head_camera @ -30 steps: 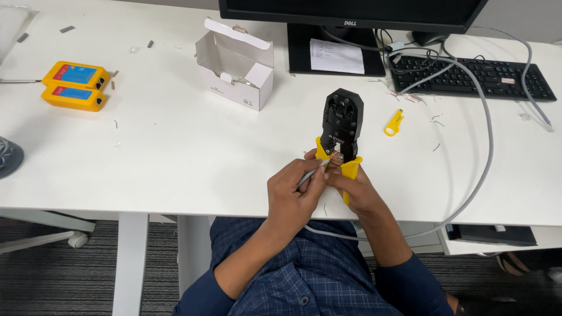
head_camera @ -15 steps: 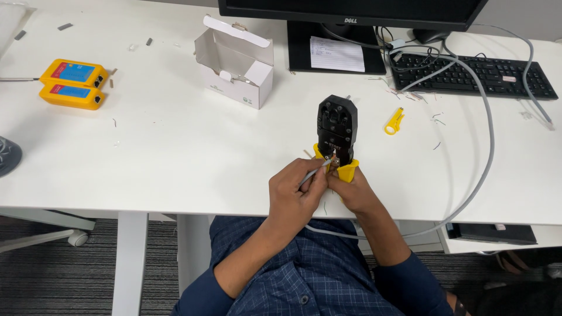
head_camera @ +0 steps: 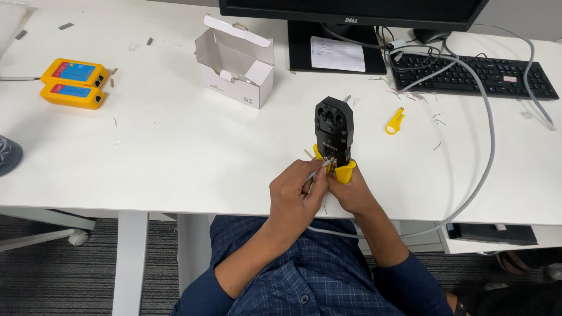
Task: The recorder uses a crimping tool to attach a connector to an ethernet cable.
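Little has changed: right hand (head_camera: 349, 192) still grips the crimping tool (head_camera: 334, 130), left hand (head_camera: 298, 196) pinches the grey cable (head_camera: 489, 146) end at it, over the white counter (head_camera: 175, 146).

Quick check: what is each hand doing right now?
Left hand: closed, pinching the grey cable end at the crimping tool.
Right hand: closed around the tool's yellow handles.

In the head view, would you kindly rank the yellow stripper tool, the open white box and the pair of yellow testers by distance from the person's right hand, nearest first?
From the right hand, which grips the crimping tool:
1. Yellow stripper tool, up and to the right on the desk.
2. Open white box, up and to the left.
3. Pair of yellow testers, at the far left edge.
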